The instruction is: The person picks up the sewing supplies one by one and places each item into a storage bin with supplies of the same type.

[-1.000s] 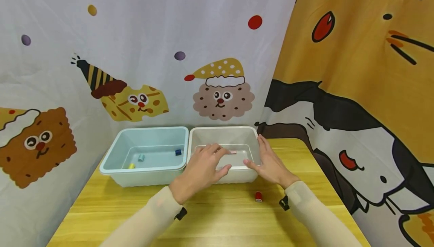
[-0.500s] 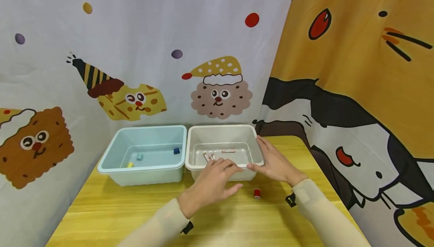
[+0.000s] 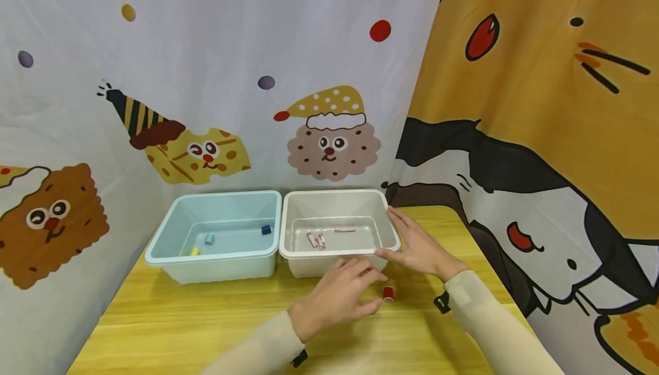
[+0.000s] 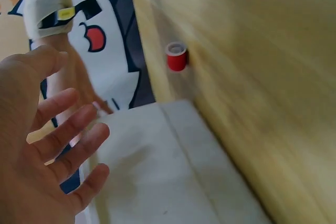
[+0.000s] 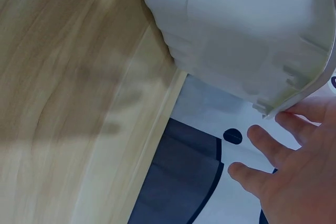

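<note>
A small red thread spool (image 3: pixel 388 294) stands on the table in front of the grey-white bin (image 3: pixel 337 253). Just left of it is my left hand (image 3: pixel 344 292), fingers spread and lightly bent, with nothing between them. The left wrist view shows the spool (image 4: pixel 177 56) apart from these fingers. My right hand (image 3: pixel 422 249) rests at the bin's front right corner, thumb on the front rim and fingers along the right side. In the right wrist view, extended fingers (image 5: pixel 289 121) touch the rim. Several small white-and-pink strips (image 3: pixel 316 240) lie inside this bin.
A light blue bin (image 3: pixel 216 263) stands directly left of the grey-white one. It holds a yellow spool (image 3: pixel 195 251), a light blue spool (image 3: pixel 209 239) and a dark blue spool (image 3: pixel 266 230). A patterned curtain (image 3: pixel 231 49) hangs behind the wooden table (image 3: pixel 170 329).
My left hand has moved from over the grey-white bin down and right, toward the red spool, uncovering the strips. My right hand stays at the bin's corner.
</note>
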Motion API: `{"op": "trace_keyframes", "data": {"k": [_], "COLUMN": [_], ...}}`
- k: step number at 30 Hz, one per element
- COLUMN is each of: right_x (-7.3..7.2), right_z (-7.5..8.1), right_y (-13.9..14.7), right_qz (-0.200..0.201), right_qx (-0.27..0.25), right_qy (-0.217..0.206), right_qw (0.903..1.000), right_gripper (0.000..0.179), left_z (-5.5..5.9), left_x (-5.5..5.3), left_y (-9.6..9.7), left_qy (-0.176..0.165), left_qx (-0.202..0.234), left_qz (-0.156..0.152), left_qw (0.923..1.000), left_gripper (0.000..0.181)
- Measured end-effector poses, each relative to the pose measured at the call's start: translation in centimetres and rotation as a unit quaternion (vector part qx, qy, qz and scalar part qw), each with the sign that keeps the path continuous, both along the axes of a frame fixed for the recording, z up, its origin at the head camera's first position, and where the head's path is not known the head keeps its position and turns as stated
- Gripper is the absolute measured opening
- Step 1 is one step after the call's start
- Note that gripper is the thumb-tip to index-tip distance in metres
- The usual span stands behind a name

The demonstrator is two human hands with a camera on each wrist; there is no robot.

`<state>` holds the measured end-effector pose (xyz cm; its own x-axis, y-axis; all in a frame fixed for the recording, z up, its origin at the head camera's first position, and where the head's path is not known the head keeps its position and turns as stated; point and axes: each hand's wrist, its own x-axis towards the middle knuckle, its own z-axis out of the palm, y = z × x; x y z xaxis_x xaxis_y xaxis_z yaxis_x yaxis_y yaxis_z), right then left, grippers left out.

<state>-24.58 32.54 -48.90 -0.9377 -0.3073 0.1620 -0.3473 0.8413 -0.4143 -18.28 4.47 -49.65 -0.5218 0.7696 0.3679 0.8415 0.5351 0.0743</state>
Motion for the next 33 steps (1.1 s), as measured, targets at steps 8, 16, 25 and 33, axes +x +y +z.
{"op": "trace_keyframes", "data": {"k": [8,16,25,33], "right_x": [0.0,0.0,-0.1,-0.2], "right_z": [0.1,0.1,0.0,0.0], "right_y": [0.3,0.4,0.4,0.6], "right_qz": [-0.003,-0.011,-0.013,-0.01], "right_qx": [0.001,-0.003,-0.003,-0.009], "right_qy": [-0.006,-0.007,-0.011,-0.011], "right_qw": [1.0,0.9999,0.9998,0.9999], "right_gripper": [0.118,0.118,0.118,0.118], "left_z": [-2.7,-4.8,-5.9,-6.6], "left_x": [-0.8,-1.9,-2.0,-1.8], "left_y": [1.9,3.1,4.2,5.4], "left_qy": [-0.034,-0.068,-0.09,-0.066], "left_qx": [-0.033,-0.061,-0.077,-0.076], "left_qz": [0.021,0.04,0.058,0.062], "left_qw": [0.9987,0.995,0.9913,0.993], "left_gripper": [0.044,0.047,0.048,0.042]}}
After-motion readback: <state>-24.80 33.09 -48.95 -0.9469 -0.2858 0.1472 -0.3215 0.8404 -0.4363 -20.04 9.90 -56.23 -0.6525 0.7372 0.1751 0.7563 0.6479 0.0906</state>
